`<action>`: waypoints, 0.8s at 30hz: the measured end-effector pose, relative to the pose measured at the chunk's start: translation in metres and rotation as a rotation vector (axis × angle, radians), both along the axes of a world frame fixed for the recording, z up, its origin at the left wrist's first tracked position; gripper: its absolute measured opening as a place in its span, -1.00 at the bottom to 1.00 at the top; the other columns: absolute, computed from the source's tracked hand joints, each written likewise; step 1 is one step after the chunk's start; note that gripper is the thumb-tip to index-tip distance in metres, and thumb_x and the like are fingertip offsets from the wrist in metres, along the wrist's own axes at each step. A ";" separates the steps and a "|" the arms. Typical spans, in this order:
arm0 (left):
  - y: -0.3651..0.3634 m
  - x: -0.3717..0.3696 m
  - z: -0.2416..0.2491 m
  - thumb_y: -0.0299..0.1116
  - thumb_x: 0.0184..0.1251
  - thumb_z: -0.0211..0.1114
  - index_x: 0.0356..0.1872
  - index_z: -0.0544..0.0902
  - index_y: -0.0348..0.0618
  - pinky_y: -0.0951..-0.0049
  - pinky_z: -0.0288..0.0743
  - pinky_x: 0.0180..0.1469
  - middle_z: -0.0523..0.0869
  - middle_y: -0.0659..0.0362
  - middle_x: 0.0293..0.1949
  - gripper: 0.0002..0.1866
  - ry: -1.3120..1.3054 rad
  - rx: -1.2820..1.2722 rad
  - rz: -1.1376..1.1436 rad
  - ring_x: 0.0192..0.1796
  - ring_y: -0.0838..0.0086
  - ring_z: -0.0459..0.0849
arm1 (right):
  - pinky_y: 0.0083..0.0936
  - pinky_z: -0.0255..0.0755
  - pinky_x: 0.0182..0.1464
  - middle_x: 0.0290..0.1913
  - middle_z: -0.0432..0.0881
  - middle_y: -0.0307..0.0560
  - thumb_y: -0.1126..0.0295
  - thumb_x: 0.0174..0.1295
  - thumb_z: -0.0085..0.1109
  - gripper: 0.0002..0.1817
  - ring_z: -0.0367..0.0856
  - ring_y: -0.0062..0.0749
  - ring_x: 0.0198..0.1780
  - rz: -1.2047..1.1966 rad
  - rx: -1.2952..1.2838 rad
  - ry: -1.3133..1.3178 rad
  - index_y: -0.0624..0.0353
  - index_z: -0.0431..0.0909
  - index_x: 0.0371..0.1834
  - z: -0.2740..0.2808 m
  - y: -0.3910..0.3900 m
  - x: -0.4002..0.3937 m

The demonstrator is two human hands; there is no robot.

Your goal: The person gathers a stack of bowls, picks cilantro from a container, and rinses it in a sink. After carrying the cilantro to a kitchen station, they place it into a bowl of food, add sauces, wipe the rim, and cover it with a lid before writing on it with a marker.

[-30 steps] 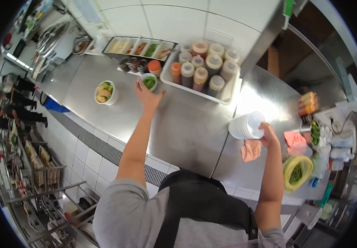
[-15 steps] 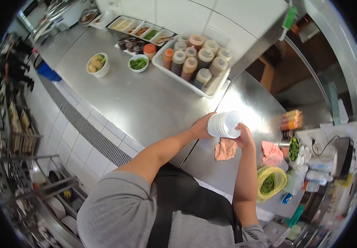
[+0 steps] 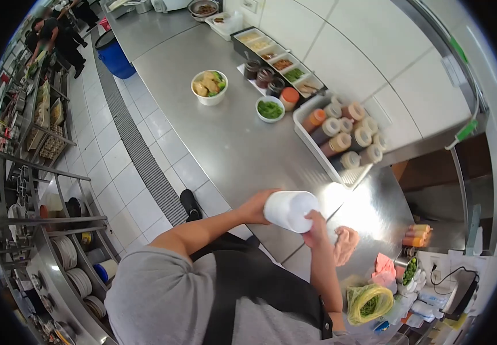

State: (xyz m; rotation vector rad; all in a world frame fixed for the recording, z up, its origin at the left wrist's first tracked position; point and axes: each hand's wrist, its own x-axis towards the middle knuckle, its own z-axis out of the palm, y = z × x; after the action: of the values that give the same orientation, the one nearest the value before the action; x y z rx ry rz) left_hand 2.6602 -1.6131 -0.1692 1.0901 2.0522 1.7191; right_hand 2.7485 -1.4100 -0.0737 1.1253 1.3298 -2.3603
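A stack of white round tubs (image 3: 286, 210), nested and smeared by motion, lies on its side between my hands above the steel counter. My left hand (image 3: 256, 207) is closed around the base end of the stack. At the rim end, my right hand (image 3: 316, 231) grips the edge with its thumb near the opening. A crumpled pinkish cloth (image 3: 346, 244) lies on the counter just right of my right hand. Farther up the counter stand a white bowl of broccoli and pale chunks (image 3: 209, 87) and a small bowl of chopped greens (image 3: 270, 109).
A white basket (image 3: 346, 179) of squeeze bottles stands against the wall, beside jars (image 3: 264, 77) and a tray of toppings (image 3: 283, 64). A yellow bag of greens (image 3: 370, 305) sits at right. Plate shelves (image 3: 67, 270) and a blue barrel (image 3: 114, 56) are at left, with co-workers beyond.
My view and body have turned left, so the counter items appear farther right. Both hands still hold the tub stack, which has moved left along the counter.
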 end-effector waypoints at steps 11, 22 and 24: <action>-0.327 -0.247 0.007 -0.25 -0.47 0.77 0.38 0.35 -0.17 0.19 0.41 0.36 0.58 0.00 0.24 0.17 -0.024 -0.035 0.334 0.33 0.12 0.52 | 0.20 0.54 0.06 0.02 0.57 0.15 0.29 0.05 0.03 -0.40 0.62 0.12 0.06 0.386 -0.054 0.098 0.29 0.36 0.22 0.005 -0.323 -0.316; -0.389 -0.449 0.006 -0.54 -0.40 0.66 0.51 0.06 -0.28 0.04 0.36 0.35 0.42 -0.12 0.24 0.28 -0.013 -0.090 0.736 0.29 -0.10 0.40 | 0.49 0.33 0.17 0.26 0.37 0.30 0.22 -0.03 0.00 -0.26 0.43 0.41 0.25 0.247 -0.015 0.166 0.30 0.28 0.31 -0.003 -0.445 -0.566; -0.384 -0.470 0.016 -0.58 -0.35 0.62 0.52 0.03 -0.29 0.07 0.32 0.39 0.36 -0.17 0.28 0.26 0.049 -0.075 0.782 0.35 -0.07 0.36 | 0.46 0.35 0.16 0.27 0.37 0.29 0.21 -0.03 0.00 -0.25 0.45 0.39 0.24 0.210 -0.015 0.164 0.30 0.27 0.32 -0.015 -0.451 -0.597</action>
State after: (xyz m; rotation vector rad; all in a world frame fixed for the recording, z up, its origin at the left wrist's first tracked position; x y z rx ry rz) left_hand 2.1903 -1.9966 -0.1536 0.2934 2.7707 1.8899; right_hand 2.1512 -1.8610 -0.0887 0.7603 1.4038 -2.3430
